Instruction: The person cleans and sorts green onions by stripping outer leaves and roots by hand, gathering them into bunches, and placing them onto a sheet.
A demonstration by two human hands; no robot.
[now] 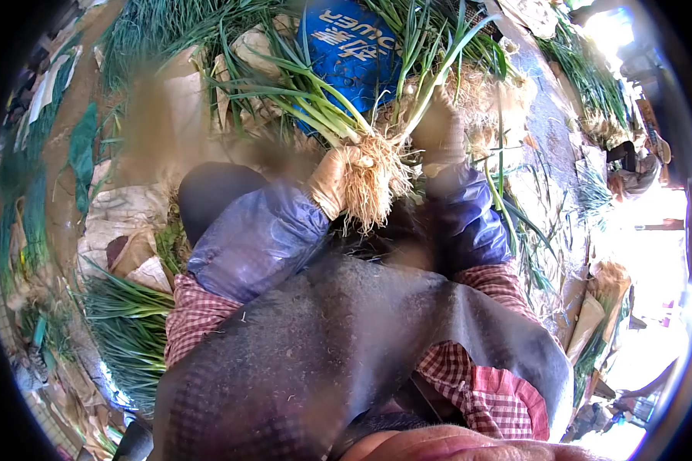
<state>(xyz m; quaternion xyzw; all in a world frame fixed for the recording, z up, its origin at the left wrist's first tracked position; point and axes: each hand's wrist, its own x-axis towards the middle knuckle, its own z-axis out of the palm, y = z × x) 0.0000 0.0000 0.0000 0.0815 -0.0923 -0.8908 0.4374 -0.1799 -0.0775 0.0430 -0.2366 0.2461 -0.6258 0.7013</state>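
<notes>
A bunch of green onions (347, 128) stands at the upper centre of the frame, its pale, tangled roots (374, 184) hanging toward the bottom. Its long axis runs roughly up and down, the leaves fanning mostly toward the upper left.

The left hand (333, 178), apparently gloved, is closed around the bunch's base, just left of the roots, and is the nearer hand. The right hand (440, 131) is just right of the bunch, beside a stalk (429, 96) that leans to the upper right; a smudge blurs it, so I cannot tell whether it grips that stalk.

Behind the bunch, at top centre, lies a blue sack (334, 69) with white lettering. Shiny blue-purple sleeve covers (257, 238) clothe both forearms, and a dark apron (338, 323) fills the lower centre. More green onions lie in a heap (127, 307) at lower left and a pile (158, 34) at upper left.
</notes>
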